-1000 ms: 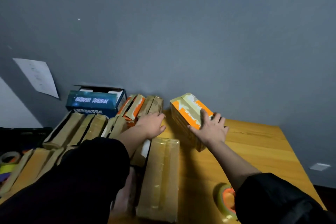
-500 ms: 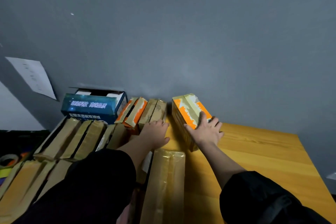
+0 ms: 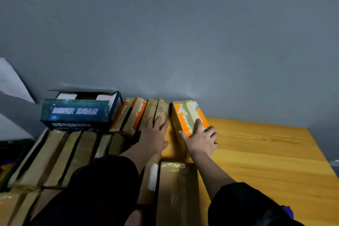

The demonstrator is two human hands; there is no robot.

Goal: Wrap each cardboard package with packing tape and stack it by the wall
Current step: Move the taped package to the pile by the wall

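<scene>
An orange and tan taped package (image 3: 187, 113) stands on edge against the grey wall (image 3: 183, 42) on the wooden table (image 3: 256, 156). My right hand (image 3: 200, 139) lies over its near end, thumb on the left face and fingers curled round the right side. My left hand (image 3: 154, 135) rests flat with straight fingers on the brown taped packages (image 3: 157, 110) just to the left. A narrow gap separates those packages from the orange one.
Another orange package (image 3: 132, 113) and a dark blue printed box (image 3: 77, 112) stand by the wall further left. Several brown taped packages (image 3: 60, 154) lie in rows at the left. A long taped package (image 3: 176, 192) lies between my arms. The table's right half is bare wood.
My right hand has pushed the orange package away from me until it reaches the wall beside the brown packages. My left hand slid forward onto the brown packages. The view moved closer and the tape roll left the frame.
</scene>
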